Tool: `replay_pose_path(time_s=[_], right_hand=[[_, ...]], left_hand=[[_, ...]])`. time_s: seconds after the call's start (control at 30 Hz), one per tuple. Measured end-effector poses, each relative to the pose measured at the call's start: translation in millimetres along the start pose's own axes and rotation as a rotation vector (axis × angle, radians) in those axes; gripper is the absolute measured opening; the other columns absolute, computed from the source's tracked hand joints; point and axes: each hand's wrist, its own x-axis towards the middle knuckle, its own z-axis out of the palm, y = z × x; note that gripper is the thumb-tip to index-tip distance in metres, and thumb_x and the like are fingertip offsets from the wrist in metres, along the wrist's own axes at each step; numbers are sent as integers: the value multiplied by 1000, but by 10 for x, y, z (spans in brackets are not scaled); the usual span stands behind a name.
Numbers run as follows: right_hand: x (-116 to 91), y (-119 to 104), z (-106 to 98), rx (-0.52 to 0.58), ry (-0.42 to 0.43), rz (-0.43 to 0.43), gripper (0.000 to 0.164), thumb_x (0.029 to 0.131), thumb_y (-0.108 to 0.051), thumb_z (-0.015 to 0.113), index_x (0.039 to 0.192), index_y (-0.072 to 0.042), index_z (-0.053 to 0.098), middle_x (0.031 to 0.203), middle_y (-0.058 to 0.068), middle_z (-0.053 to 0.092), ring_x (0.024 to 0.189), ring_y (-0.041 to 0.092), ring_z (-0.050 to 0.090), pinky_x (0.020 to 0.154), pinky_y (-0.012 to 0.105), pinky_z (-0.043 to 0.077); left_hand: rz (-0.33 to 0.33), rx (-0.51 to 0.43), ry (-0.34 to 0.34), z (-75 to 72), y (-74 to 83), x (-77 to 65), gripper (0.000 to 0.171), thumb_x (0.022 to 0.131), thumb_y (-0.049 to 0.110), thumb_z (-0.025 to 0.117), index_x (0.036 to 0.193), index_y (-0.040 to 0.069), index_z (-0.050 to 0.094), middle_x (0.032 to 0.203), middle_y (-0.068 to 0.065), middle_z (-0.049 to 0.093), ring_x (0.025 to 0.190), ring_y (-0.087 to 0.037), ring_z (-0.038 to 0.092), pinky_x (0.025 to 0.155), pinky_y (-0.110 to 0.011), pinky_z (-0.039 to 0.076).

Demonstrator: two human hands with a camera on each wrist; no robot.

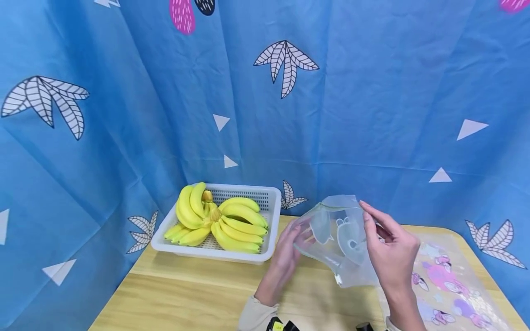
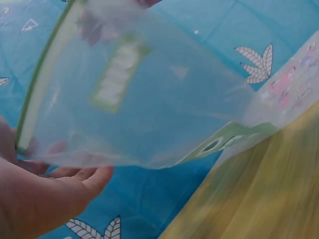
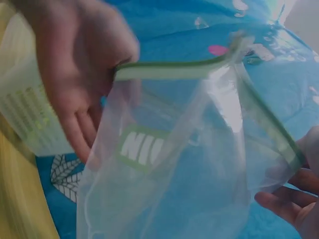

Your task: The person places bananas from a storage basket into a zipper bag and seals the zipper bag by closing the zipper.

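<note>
Pale sleeves (image 1: pixel 256 316) and black wrist gear (image 1: pixel 282 325) are seen nearest the camera, over the tabletop (image 1: pixel 182 294). Beyond them, a see-through zip bag (image 1: pixel 349 243) with pale print is held up above the tabletop, right of its middle and toward its far edge, its mouth partly spread. Its upper corner is pinched between thumb and forefinger by the right hand (image 1: pixel 391 248). At the opposite side, the film is touched by the left hand (image 1: pixel 283 253), its fingers nearly straight; whether the edge is pinched there cannot be told. Bunches of bananas (image 1: pixel 242 230) are held in a white basket (image 1: pixel 207 254) at the far left corner. Along the right edge, a printed plastic sheet (image 1: pixel 443 280) is laid. Past the far edge, blue cloth (image 1: pixel 372 115) is hung.
</note>
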Motion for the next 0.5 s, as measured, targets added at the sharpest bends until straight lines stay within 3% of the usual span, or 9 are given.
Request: replay_pose_path(time_s=[0.13,0.23,0.37,0.5], right_hand=[[8,-24,48,11,36,-30,26,86,14,71,109,3,78,102,21,76,93,-7,69,81,10,53],[-2,-44,68,29,46,-22,25,87,14,70,108,4,78,101,22,75,93,-6,70,81,11,54],[-5,-65,87,45,64,-26,24,87,15,69,107,5,78,100,23,75,93,-7,69,82,12,54],[-8,-27,115,56,76,-27,24,86,14,70,107,5,78,99,24,75,94,-7,69,83,12,53]], left_hand=[[31,113,-59,27,31,-24,41,110,17,38,146,-3,44,151,-27,46,135,-45,50,112,-52,44],[67,247,-66,54,75,-50,44,111,20,41,148,-3,42,152,-27,44,134,-46,50,112,-53,44],[122,487,-2,-2,196,-84,43,111,23,43,148,2,47,149,-21,50,132,-40,54,111,-49,45],[206,697,61,-225,417,-107,35,110,17,45,138,0,57,137,-17,61,126,-36,60,111,-49,45]])
